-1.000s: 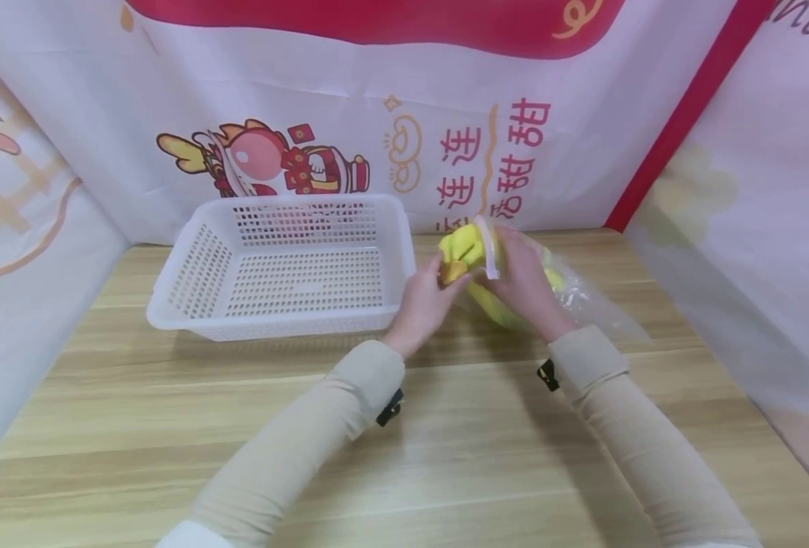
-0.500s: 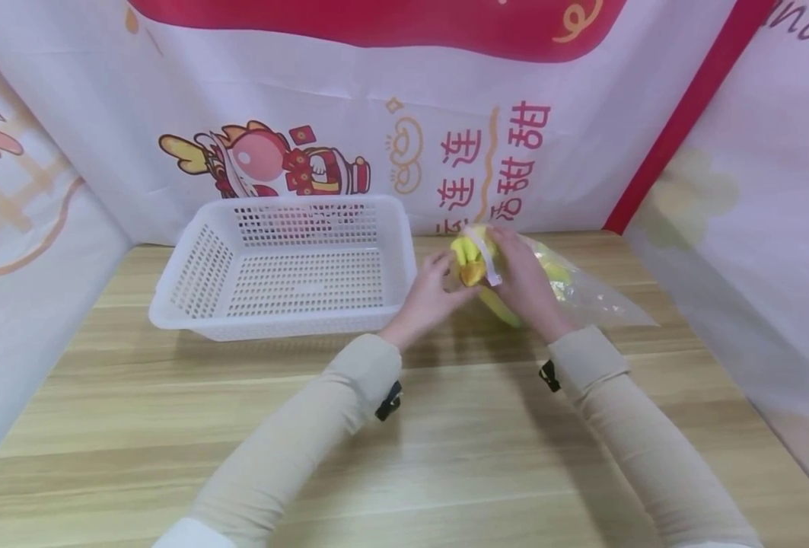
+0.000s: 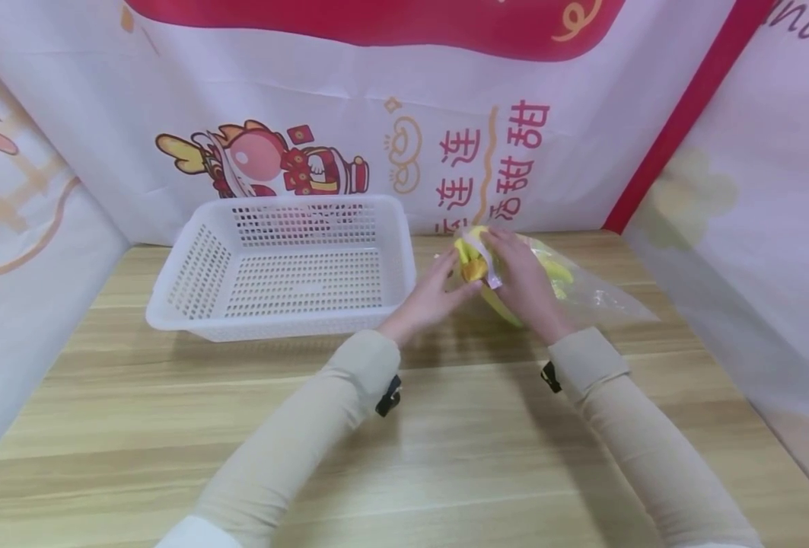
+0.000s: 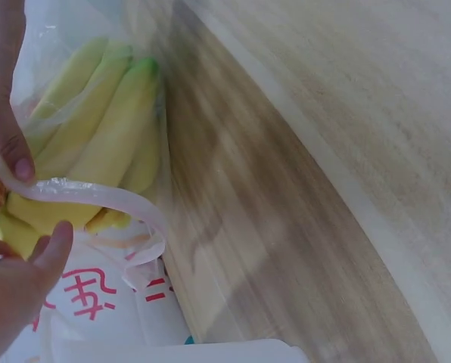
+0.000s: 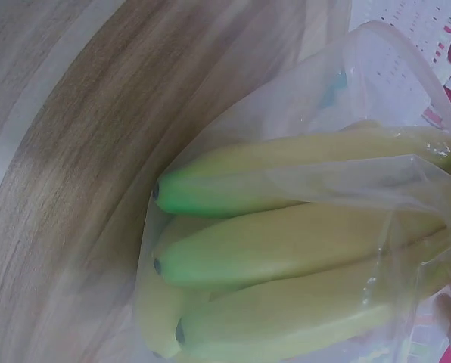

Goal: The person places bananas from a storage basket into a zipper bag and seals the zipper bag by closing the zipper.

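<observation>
Bananas [image 5: 278,246], yellow with green tips, lie mostly inside the clear plastic bag [image 3: 603,297], right of the white perforated plastic basket [image 3: 294,323]. The right hand [image 3: 522,270] pinches this bag at its mouth; the left hand [image 3: 433,293], fingers spread, is beside the brown stem [image 3: 474,270]. Clinging film could perhaps catch the bunch, or tear.

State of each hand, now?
Left hand: curved near the bananas; can't tell if gripping.
Right hand: closed, holding the clear bag.
</observation>
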Demonstrator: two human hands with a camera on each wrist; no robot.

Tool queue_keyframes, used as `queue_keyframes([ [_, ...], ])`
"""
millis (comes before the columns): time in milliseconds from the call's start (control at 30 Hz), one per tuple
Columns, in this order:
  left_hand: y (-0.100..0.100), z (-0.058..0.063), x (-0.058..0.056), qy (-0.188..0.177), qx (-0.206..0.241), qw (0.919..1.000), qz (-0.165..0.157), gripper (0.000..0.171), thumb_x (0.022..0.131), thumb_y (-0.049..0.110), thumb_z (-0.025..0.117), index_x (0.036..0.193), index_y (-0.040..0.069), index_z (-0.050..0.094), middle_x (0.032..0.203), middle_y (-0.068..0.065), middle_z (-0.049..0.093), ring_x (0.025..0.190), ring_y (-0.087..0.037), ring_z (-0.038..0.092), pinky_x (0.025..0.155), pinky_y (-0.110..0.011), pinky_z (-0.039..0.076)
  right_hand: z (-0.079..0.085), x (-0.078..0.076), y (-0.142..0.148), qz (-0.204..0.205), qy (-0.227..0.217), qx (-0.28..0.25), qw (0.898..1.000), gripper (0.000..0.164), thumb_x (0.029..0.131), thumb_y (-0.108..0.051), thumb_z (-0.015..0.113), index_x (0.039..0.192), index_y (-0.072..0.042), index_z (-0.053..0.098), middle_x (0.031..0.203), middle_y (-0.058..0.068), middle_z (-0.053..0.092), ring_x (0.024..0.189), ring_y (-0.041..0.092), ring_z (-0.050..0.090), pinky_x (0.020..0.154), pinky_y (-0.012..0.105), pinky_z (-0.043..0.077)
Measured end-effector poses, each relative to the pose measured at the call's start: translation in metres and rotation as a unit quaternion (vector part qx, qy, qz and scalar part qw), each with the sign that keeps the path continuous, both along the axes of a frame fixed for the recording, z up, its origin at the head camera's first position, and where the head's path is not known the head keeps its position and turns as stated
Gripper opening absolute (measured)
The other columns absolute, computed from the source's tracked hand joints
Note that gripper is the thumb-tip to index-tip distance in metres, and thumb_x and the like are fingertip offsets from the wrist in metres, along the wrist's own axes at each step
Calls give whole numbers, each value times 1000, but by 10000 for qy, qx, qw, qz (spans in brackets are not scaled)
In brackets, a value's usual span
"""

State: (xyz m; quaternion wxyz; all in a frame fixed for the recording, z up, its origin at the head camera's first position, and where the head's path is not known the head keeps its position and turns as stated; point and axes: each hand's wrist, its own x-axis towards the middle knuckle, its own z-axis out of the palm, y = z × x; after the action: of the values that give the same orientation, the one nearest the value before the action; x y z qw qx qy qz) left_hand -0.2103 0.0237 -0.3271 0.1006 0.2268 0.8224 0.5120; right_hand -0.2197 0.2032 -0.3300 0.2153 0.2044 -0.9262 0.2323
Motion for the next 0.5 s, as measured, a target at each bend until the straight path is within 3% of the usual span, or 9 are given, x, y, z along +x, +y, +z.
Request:
queue_keyframes([
  [133,-2,3,-3,-44,17,9999,-144,71,97,38,50,154,24,11,163,-1,6,144,-34,27,114,-56,29,0,-1,1,-25,112,-119,9999,62,77,1,73,134,2,50,143,21,46,135,37,42,117,47,30],
  [367,0,5,-4,-310,299,9991,66,68,95,39,55,152,20,22,160,-6,16,139,-34,36,111,-53,37,3,-1,0,-54,-47,-219,9997,59,79,2,71,134,0,50,145,18,46,137,35,40,117,46,30],
  [500,2,3,-6,-219,408,9989,70,67,96,35,55,151,16,22,160,-8,17,139,-34,36,111,-49,37,5,-1,0,-25,-81,-165,9998,58,78,3,70,133,-1,51,145,18,45,137,36,41,117,46,30],
])
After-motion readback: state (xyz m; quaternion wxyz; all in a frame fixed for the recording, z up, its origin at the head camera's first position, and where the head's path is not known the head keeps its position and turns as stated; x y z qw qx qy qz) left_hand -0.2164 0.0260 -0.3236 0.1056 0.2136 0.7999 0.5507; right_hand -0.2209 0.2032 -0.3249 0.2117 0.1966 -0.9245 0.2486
